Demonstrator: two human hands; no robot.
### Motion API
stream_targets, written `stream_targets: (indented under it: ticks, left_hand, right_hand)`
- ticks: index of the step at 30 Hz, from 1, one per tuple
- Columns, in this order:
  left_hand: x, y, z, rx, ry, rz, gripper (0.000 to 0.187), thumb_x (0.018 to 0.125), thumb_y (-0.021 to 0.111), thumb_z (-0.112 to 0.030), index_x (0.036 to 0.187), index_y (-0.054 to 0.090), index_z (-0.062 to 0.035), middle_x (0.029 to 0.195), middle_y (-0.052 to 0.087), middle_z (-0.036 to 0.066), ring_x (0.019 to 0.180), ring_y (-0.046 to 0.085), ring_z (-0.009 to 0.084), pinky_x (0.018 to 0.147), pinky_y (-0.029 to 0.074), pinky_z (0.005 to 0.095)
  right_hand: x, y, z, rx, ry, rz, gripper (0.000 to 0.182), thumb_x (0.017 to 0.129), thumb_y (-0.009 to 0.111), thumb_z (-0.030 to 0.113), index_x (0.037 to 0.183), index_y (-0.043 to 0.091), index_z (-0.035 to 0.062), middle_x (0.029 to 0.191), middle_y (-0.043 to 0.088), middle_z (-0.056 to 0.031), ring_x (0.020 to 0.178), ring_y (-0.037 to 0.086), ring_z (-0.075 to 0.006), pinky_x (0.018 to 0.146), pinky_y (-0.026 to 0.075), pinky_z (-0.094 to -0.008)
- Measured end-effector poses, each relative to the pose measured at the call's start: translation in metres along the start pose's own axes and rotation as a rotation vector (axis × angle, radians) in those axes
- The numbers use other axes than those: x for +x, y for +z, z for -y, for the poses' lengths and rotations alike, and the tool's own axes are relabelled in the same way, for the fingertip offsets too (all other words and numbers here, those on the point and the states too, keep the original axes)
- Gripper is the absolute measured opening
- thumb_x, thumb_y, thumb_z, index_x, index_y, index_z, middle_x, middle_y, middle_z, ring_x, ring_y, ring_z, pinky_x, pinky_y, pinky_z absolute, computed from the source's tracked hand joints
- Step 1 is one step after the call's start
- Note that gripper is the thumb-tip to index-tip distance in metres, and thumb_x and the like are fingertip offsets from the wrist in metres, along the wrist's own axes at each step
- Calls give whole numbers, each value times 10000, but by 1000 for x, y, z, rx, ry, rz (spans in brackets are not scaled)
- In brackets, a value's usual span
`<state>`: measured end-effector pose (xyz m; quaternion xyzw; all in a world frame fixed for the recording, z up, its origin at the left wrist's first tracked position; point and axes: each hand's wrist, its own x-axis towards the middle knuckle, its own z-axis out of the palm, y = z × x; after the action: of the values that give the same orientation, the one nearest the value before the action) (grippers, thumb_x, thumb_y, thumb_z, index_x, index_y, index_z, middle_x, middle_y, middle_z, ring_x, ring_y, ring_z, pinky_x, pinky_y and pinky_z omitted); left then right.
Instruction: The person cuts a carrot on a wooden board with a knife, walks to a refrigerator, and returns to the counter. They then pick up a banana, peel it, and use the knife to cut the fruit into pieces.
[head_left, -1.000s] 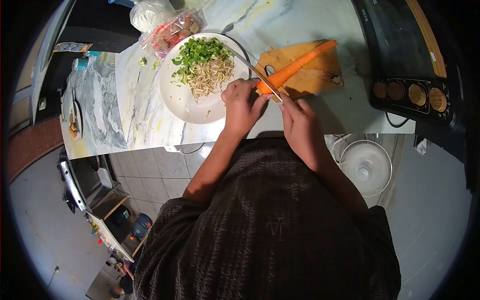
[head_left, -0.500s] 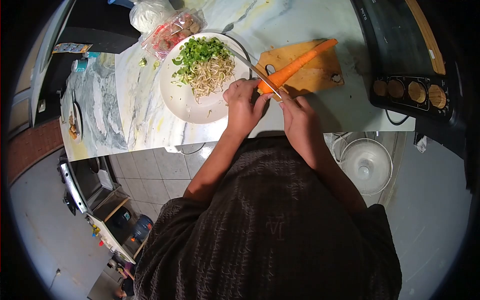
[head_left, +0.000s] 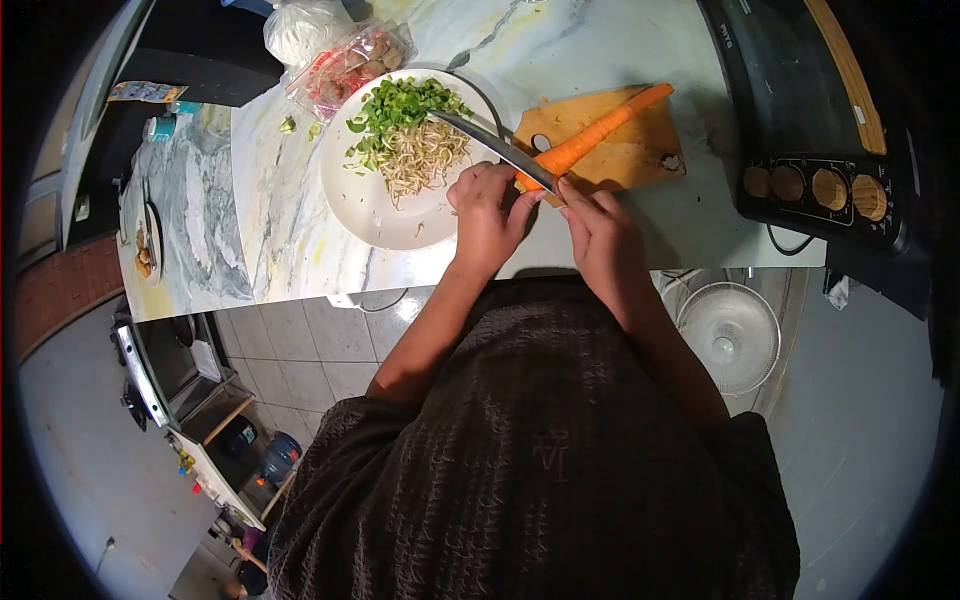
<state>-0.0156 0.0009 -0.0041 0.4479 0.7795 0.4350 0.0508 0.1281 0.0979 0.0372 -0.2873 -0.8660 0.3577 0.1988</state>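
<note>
A long orange carrot point(head_left: 600, 131) slants over the wooden cutting board point(head_left: 645, 150), its thick end towards me. My left hand point(head_left: 488, 208) is closed around that thick end. In my right hand point(head_left: 598, 222) is the handle of a knife point(head_left: 492, 143). The blade lies across the carrot near my left fingers and points up and left, its tip over the plate point(head_left: 385, 225). On the plate are chopped green leaves point(head_left: 408, 104) and bean sprouts point(head_left: 420, 155). My fingers hide the carrot's near end and most of the knife handle.
Behind the plate lie a clear bag of brownish round pieces point(head_left: 355, 65) and a white plastic bag point(head_left: 303, 35). A black stove with wooden knobs point(head_left: 830, 188) stands at the right. Below the counter edge is a mesh strainer point(head_left: 735, 340).
The knife has turned in my right hand, so its blade now shows broader and its tip sits lower over the plate. My left hand stays at the carrot's thick end.
</note>
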Motion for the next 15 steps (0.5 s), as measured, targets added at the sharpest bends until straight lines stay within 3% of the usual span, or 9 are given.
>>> stream_targets:
  ticks: [7,15]
  left_hand:
    - [-1,2,1,3,-23,-7,355,765,808,-232,1043,664,-63,929,659,56,963,554,279,859,336,405]
    - [-3,3,2,-21,-54,11,346,772,807,-236,1044,672,-69,963,672,47,987,557,277,879,333,399]
  right_hand:
    - [2,-2,6,-91,19,13,320,891,663,75,1211,668,48,859,612,-168,744,643,-344,644,518,-424]
    - [8,-4,-13,-33,-97,-29,311,864,681,87,1174,701,86,815,596,-124,711,621,-311,657,508,-417]
